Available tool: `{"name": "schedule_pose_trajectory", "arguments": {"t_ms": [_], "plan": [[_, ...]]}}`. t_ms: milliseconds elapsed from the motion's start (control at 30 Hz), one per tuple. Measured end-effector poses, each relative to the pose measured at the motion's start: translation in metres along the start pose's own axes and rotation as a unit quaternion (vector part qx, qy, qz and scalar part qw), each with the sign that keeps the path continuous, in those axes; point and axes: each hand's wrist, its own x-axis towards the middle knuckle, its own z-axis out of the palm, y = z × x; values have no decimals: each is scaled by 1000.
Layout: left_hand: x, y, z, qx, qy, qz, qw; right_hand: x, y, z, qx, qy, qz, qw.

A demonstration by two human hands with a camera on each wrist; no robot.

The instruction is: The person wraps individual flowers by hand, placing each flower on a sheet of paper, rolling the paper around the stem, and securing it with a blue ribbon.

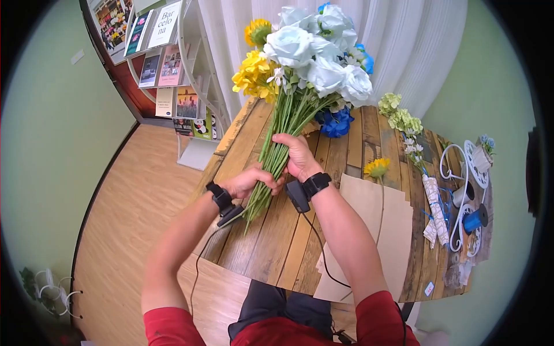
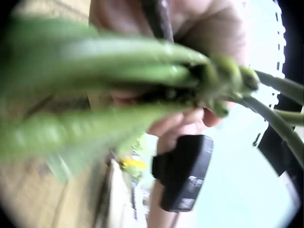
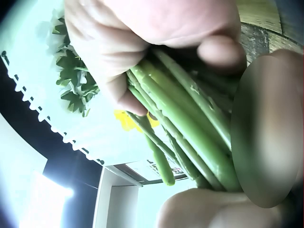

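A large bouquet of pale blue roses (image 1: pixel 290 47) and yellow flowers (image 1: pixel 254 74) is held up over the table, its long green stems (image 1: pixel 283 118) slanting down toward the person. My right hand (image 1: pixel 298 157) grips the stem bundle higher up, thumb across the front. Lower down, my left hand (image 1: pixel 253 181) curls round the same stems, close beside the right hand. In the right wrist view the thick green stems (image 3: pixel 185 123) run out from the right hand's fingers toward the left hand. Blurred stems fill much of the left wrist view.
On the wooden table (image 1: pixel 277 248) lie brown paper sheets (image 1: pixel 395 230) with a single sunflower (image 1: pixel 377 168) on them. To the right are green hydrangeas (image 1: pixel 404 122), a wrapped bundle (image 1: pixel 435 210), a blue ribbon spool (image 1: pixel 475 219) and a white metal stand (image 1: pixel 456 164). A magazine rack (image 1: pixel 190 69) stands behind left.
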Motion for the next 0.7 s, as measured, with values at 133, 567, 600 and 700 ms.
{"name": "schedule_pose_trajectory", "arguments": {"t_ms": [133, 567, 600, 700], "plan": [[-7, 50, -13, 419, 23, -159, 894, 11, 16, -17, -37, 75, -42, 996], [55, 29, -82, 410, 325, -55, 851, 36, 49, -51, -100, 127, 16, 987], [54, 32, -82, 412, 332, -82, 845, 40, 51, -52, -99, 127, 15, 987], [48, 31, -77, 345, 344, -58, 871, 54, 60, -41, -133, 222, 28, 966]]}}
